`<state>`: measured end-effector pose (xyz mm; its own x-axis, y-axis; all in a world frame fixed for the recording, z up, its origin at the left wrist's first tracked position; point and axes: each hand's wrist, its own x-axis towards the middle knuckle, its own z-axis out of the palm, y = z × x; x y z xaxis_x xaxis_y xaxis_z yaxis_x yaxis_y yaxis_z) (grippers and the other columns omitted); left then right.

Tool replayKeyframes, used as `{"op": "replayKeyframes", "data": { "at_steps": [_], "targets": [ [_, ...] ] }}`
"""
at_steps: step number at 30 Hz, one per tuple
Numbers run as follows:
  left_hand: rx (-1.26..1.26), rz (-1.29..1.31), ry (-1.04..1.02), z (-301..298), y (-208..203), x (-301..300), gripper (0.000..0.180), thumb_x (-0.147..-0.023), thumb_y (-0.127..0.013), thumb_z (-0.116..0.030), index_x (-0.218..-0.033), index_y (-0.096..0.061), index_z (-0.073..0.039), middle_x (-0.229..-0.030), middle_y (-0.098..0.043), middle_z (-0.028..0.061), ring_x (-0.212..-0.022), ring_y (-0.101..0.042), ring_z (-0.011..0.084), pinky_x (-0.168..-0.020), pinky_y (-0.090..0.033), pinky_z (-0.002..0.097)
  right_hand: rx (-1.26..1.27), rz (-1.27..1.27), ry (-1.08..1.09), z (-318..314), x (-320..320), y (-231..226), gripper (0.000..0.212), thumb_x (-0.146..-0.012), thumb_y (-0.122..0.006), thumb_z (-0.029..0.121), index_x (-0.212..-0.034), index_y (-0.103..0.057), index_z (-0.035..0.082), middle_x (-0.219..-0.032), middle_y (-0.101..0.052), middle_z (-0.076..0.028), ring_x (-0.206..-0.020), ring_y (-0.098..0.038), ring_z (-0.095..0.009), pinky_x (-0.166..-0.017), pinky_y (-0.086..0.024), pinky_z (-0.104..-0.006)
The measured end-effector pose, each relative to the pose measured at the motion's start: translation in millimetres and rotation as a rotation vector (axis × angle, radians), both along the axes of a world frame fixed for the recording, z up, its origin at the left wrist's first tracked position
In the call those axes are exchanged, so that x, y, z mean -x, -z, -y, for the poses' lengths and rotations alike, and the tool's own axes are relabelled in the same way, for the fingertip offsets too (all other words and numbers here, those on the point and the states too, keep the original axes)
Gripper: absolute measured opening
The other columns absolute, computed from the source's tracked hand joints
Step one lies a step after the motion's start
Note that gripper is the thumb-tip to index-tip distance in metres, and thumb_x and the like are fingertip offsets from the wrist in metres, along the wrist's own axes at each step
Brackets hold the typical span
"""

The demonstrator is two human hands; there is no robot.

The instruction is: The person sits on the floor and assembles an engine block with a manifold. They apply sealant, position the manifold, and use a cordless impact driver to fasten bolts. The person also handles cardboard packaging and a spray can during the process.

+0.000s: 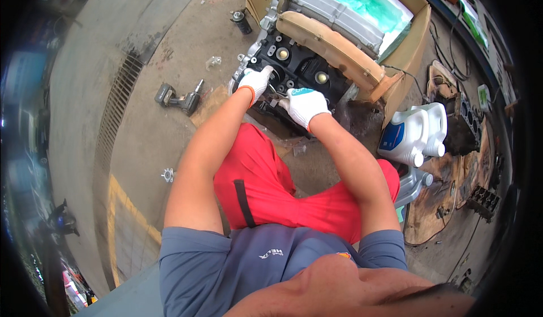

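Observation:
In front of me stands an engine (308,68) with a black cover on top and a tan, heat-stained metal part along its far right side. My left hand (254,85), in a white knit glove with an orange cuff, has its fingers curled at the engine's near left edge. Just to its right, my right hand (305,105), gloved alike, bends its fingers close over the near side of the engine. A thin shiny piece shows between the hands. What either hand grips is too small and covered to name.
A cordless impact driver (180,98) lies on the floor at left, near a drain grate (119,91). Behind it stands a black cylindrical part (241,23). White jugs (404,137) stand at right, beside an engine block (465,122). An open cardboard box (416,51) borders the engine.

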<state>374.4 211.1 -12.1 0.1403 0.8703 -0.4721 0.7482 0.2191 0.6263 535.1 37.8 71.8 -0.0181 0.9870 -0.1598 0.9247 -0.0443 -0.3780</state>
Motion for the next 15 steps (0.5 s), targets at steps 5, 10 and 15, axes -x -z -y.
{"op": "replayKeyframes", "data": {
  "at_steps": [5, 10, 15],
  "targets": [
    [0.046, 0.117, -0.042, 16, -26, -13, 0.076, -0.094, -0.074, -0.06, -0.142, -0.065, -0.001, -0.125, -0.074, 0.0195, -0.105, -0.076, 0.0326, -0.088, -0.063, 0.0535, -0.014, 0.01, 0.015, 5, -5, 9, 0.041, -0.104, -0.063, 0.045, -0.104, -0.076, 0.007, -0.1, -0.079, -0.019, -0.095, -0.077, -0.039, -0.084, -0.06, -0.0499],
    [0.726, 0.664, -0.355, 15, -27, 2, 0.059, -0.098, -0.073, -0.053, -0.134, -0.067, -0.006, -0.122, -0.075, 0.0162, -0.107, -0.075, 0.0297, -0.087, -0.065, 0.0542, 0.138, 0.12, -0.16, -37, -4, -50, 0.034, -0.101, -0.063, 0.032, -0.114, -0.083, 0.008, -0.117, -0.08, -0.018, -0.106, -0.078, -0.038, -0.091, -0.061, -0.0468],
    [0.449, 0.697, -0.384, 35, -35, -11, 0.041, -0.1, -0.072, -0.047, -0.124, -0.068, -0.014, -0.11, -0.073, 0.0138, -0.095, -0.072, 0.0307, -0.077, -0.064, 0.0536, 0.185, 0.101, -0.114, -28, -13, -57, 0.033, -0.1, -0.063, 0.031, -0.111, -0.084, 0.008, -0.113, -0.081, -0.018, -0.106, -0.078, -0.037, -0.091, -0.061, -0.0468]
  ]
}}
